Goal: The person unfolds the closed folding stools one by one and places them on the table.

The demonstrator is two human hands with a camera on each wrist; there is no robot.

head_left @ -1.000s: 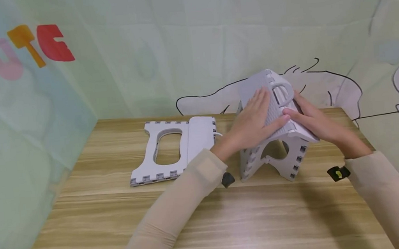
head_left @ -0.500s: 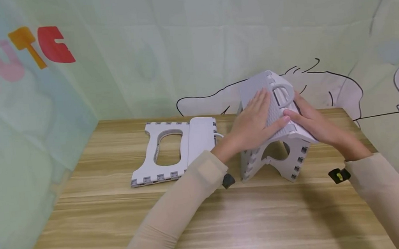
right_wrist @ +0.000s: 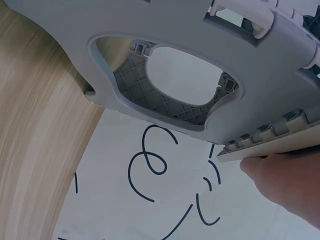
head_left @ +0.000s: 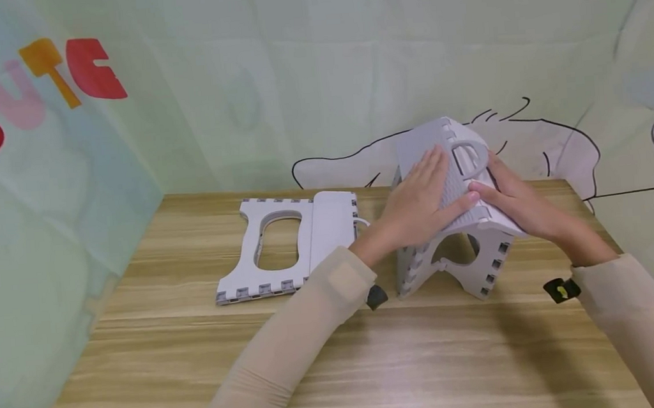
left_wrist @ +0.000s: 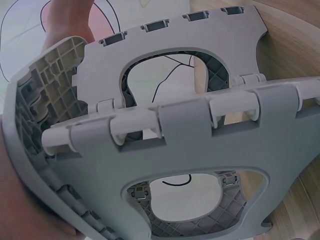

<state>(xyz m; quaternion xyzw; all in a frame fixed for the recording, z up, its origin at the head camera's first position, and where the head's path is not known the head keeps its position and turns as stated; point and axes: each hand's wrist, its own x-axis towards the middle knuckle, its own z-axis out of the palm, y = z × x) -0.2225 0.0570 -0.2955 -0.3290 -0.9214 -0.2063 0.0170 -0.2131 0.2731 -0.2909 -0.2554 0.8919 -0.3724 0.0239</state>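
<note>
- Fingers of the left hand [head_left: 416,206] are straight and close together, flat on the left slope of the standing stool [head_left: 455,187], thumb angled out.
- Fingers of the right hand [head_left: 526,207] rest along its right slope, their spread impossible to tell; both thumb tips are near the ridge.
- Far left, bright letters [head_left: 94,68] mark the backdrop [head_left: 210,111].
- Next, a folded stool [head_left: 328,223] lies on the wooden table [head_left: 432,362].
- Right of it is the standing stool, top peaked, under both hands.
</note>
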